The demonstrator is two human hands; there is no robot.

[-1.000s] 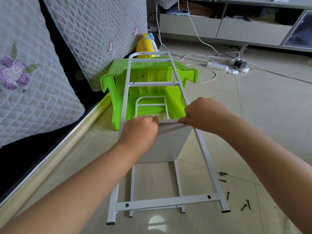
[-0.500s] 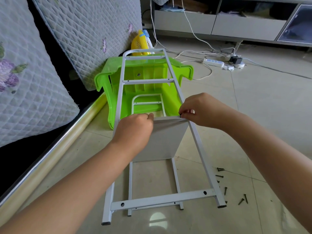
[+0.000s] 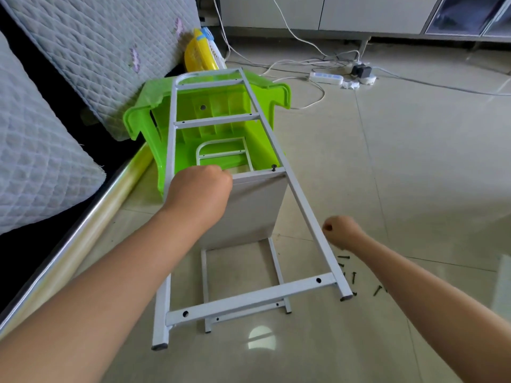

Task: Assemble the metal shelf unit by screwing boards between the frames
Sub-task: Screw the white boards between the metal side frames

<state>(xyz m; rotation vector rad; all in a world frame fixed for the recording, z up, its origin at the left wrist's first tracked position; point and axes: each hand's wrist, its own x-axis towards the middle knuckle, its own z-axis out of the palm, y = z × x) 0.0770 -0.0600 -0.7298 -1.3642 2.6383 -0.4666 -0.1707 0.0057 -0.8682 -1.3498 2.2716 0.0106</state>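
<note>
2 bare, sleeveless forearms

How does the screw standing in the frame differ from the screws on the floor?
The screw in the frame stands upright at the board's corner; the loose screws lie flat on the tiles. It is single; they are several, scattered beside the frame's foot. All look dark.

Bright daylight, floor glare, wide-angle edge distortion

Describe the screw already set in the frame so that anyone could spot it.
Find the white metal frame leaning on the green plastic stool. Where the white board meets its right rail, one dark screw stands upright; the other screws lie loose on the floor.
</note>
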